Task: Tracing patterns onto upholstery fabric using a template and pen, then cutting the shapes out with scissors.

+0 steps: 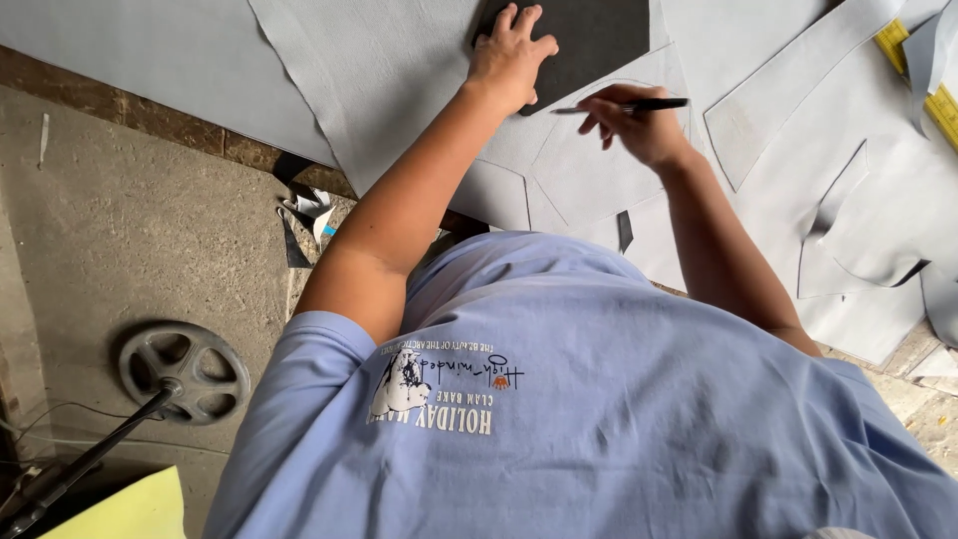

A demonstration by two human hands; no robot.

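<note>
Left hand pins the dark template, right hand brings the pen in.

I see my left hand (511,55) pressed flat, fingers spread, on the dark grey template (599,35) lying on pale grey sheet material (399,90) at the table's far side. My right hand (639,125), just right and nearer, pinches a black pen (624,105); its long axis runs left-right, tip pointing left toward the template's near edge.

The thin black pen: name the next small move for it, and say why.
Probably lower the thin black pen to the grey sheet beside the dark template. The right hand holds it just off the edge, while the left hand presses the template flat.
</note>
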